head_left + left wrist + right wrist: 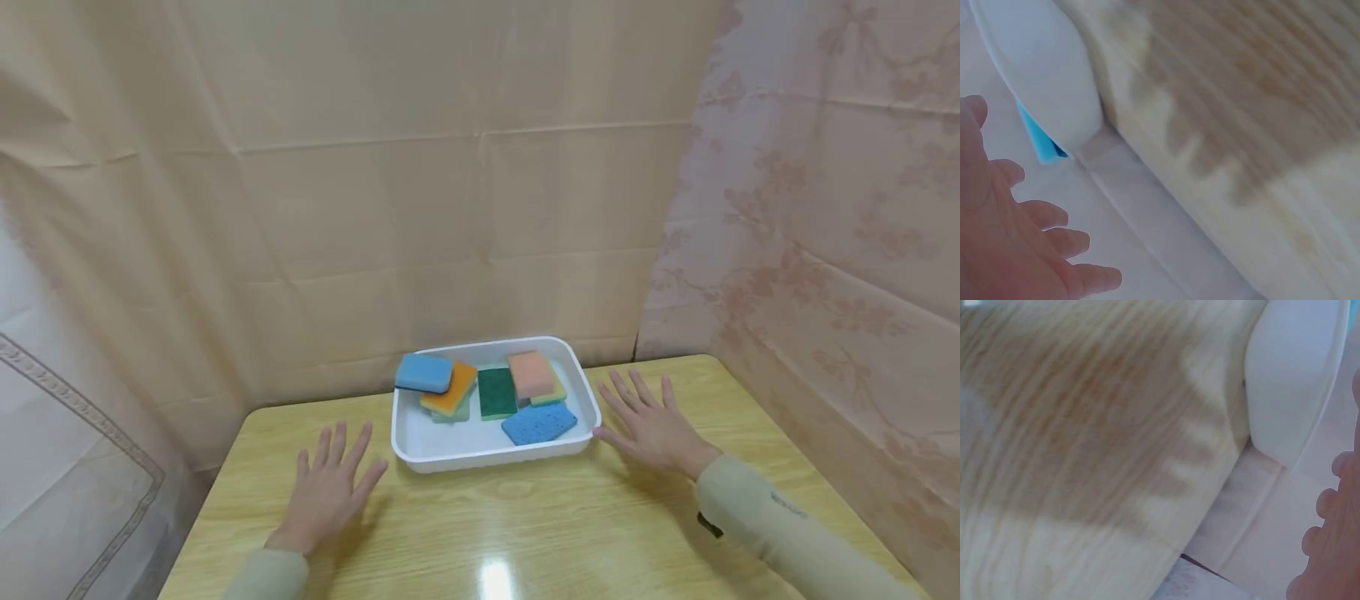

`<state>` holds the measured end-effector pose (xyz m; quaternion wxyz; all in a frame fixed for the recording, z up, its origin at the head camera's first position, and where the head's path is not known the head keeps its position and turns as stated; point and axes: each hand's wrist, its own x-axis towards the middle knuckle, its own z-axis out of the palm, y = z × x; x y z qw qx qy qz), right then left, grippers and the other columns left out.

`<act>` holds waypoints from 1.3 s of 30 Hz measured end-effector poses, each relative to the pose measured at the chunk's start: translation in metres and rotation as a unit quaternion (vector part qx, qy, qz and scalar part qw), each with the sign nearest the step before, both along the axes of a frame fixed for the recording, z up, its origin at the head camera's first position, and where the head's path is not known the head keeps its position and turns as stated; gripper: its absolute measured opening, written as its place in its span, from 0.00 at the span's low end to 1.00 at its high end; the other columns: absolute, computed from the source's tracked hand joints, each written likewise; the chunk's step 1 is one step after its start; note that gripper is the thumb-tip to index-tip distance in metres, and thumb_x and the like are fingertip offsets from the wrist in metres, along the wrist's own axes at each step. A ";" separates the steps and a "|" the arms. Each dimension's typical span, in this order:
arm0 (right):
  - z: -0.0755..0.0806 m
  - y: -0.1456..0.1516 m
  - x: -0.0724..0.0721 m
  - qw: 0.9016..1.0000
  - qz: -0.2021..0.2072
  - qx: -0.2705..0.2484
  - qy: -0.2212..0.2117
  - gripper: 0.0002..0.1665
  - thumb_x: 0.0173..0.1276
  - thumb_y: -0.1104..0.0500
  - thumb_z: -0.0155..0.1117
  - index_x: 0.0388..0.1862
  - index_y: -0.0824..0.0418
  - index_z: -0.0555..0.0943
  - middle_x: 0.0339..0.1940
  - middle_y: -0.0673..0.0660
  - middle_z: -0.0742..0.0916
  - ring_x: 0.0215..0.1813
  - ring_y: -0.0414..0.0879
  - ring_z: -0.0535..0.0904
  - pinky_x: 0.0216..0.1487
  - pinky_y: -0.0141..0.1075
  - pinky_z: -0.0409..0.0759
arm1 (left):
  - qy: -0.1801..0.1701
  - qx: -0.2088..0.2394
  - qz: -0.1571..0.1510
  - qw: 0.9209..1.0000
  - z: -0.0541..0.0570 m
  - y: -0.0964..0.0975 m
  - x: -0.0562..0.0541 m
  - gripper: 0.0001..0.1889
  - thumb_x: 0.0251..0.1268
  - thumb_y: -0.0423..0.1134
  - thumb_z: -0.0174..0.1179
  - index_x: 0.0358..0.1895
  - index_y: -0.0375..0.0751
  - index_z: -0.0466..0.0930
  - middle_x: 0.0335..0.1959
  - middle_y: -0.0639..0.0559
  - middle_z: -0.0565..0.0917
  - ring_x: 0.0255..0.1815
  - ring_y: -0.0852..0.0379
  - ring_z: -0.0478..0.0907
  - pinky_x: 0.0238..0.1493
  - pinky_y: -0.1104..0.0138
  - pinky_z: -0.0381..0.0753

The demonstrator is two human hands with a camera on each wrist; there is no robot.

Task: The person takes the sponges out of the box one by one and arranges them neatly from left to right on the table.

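Observation:
A white plastic tray [457,458] stands at the table's far side with several sponges in it. A blue sponge [424,372] leans over its left rim, on an orange sponge [452,390] with a pale green one [452,412] beneath. In the middle lies a dark green scouring sponge [497,393]; a pink sponge [531,373] rests on a yellowish one [553,392], behind a speckled blue sponge [540,423]. My left hand [327,487], fingers spread, hovers left of the tray and holds nothing. Likewise spread and holding nothing, my right hand [656,429] is by the tray's right side.
The wooden table [465,517] has a beige curtain [420,208] behind it and a floral cloth [840,233] along the right. White cloth [67,450] hangs at the left. A small dark object [709,525] shows under the right sleeve.

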<state>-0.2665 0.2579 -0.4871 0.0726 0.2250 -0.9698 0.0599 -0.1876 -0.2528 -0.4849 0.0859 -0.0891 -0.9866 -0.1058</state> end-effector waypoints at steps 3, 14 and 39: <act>0.006 -0.003 -0.001 1.000 0.004 0.002 0.002 0.50 0.71 0.25 0.43 0.81 0.53 0.54 0.82 0.61 0.53 0.80 0.63 0.38 0.69 0.72 0.29 | 0.003 0.010 -0.011 1.000 0.005 0.006 -0.002 0.36 0.76 0.65 0.39 0.78 0.49 0.56 0.77 0.31 0.52 0.77 0.29 0.45 0.65 0.26 0.46; 0.031 -0.029 -0.009 0.999 0.036 -0.010 -0.010 0.49 0.72 0.26 0.42 0.81 0.52 0.53 0.81 0.61 0.53 0.80 0.64 0.39 0.69 0.70 0.26 | -0.018 0.091 -0.046 0.995 0.026 0.027 -0.008 0.35 0.78 0.63 0.39 0.78 0.45 0.56 0.76 0.30 0.55 0.75 0.29 0.51 0.71 0.36 0.52; 0.079 -0.100 -0.044 0.991 0.068 -0.035 -0.114 0.43 0.76 0.29 0.38 0.81 0.50 0.52 0.82 0.54 0.48 0.81 0.56 0.34 0.73 0.67 0.31 | -0.242 0.366 0.009 0.899 0.071 0.058 -0.062 0.50 0.67 0.76 0.33 0.79 0.39 0.51 0.78 0.39 0.56 0.77 0.37 0.51 0.74 0.43 0.51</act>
